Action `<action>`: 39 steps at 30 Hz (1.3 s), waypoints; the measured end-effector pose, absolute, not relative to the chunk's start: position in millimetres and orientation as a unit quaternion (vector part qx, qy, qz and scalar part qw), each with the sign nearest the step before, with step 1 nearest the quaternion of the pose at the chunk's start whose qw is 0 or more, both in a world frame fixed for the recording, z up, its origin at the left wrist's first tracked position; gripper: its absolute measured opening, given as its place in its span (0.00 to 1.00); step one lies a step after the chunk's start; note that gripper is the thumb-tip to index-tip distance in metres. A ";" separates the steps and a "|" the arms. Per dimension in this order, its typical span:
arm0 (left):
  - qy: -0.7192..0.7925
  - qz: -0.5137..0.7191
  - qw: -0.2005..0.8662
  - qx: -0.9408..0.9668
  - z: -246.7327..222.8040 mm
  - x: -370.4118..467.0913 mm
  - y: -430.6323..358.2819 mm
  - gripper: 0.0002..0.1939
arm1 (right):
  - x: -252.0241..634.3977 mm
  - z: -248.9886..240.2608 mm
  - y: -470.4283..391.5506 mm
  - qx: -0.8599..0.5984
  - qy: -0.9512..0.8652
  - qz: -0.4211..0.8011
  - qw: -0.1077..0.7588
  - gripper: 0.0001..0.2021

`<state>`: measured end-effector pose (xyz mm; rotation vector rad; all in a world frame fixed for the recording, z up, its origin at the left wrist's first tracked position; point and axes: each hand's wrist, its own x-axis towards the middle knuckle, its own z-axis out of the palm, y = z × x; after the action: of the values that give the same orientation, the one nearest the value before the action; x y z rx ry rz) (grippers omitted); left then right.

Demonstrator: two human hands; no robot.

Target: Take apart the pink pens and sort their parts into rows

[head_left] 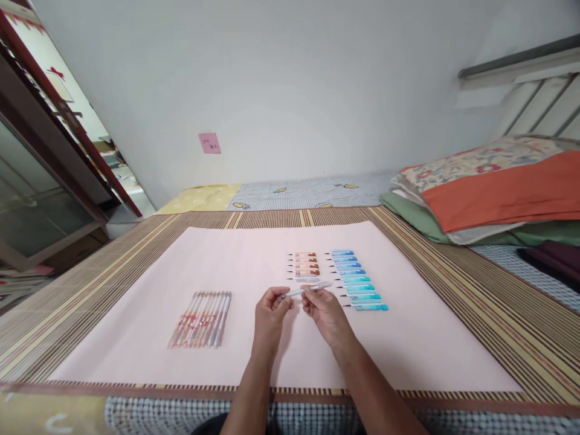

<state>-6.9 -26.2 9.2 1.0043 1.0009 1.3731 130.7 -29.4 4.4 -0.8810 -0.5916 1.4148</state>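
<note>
My left hand pinches the left end of a slim grey-white pen. The fingers of my right hand close on the same pen nearer its middle, so it is held almost level between both hands. Just beyond them, a column of brown-and-white pens lies on the pink sheet, dark tips pointing left, with a grey pen at its near end. Right of these is a slanting column of blue and turquoise pens, also with tips to the left.
A pink sheet covers much of a striped mat. On its left side lies a row of slim pens packed close together. Folded bedding is piled at the right. A white wall with a pink note stands behind.
</note>
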 end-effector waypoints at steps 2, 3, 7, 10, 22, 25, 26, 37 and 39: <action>0.435 0.574 0.529 0.448 11.1 -4.8 -28.3 0.16 | 130.3 2.0 -29.1 -0.390 -0.273 0.609 0.635 0.24; 0.443 0.571 0.517 0.458 11.7 -3.9 -29.4 0.15 | 130.2 0.9 -28.9 -0.394 -0.282 0.603 0.634 0.24; 0.453 0.569 0.501 0.468 11.7 -1.6 -34.0 0.17 | 129.5 0.4 -28.6 -0.417 -0.326 0.567 0.632 0.24; 0.465 0.562 0.511 0.455 10.2 -1.2 -35.3 0.22 | 128.3 5.5 -30.6 -0.424 -0.369 0.536 0.630 0.23; 0.407 0.563 0.609 0.383 11.9 3.6 -33.1 0.26 | 128.5 -6.2 -28.0 -0.468 -0.344 0.517 0.628 0.26; 0.435 0.546 0.619 0.360 10.4 2.6 -32.5 0.25 | 127.5 -9.1 -27.2 -0.450 -0.349 0.530 0.629 0.25; 0.453 0.531 0.625 0.351 10.1 2.4 -32.2 0.27 | 127.1 -9.9 -26.9 -0.445 -0.351 0.533 0.628 0.24; 0.401 0.558 0.648 0.329 12.8 1.7 -31.5 0.24 | 128.5 -10.2 -27.4 -0.433 -0.302 0.558 0.640 0.24; 0.433 0.531 0.655 0.317 11.2 1.7 -31.2 0.27 | 128.3 -10.1 -27.6 -0.434 -0.309 0.556 0.638 0.24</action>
<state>1.7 -31.2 11.2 0.7197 0.9825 1.2044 128.3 -27.6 -10.1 -0.9902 -0.7053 1.2688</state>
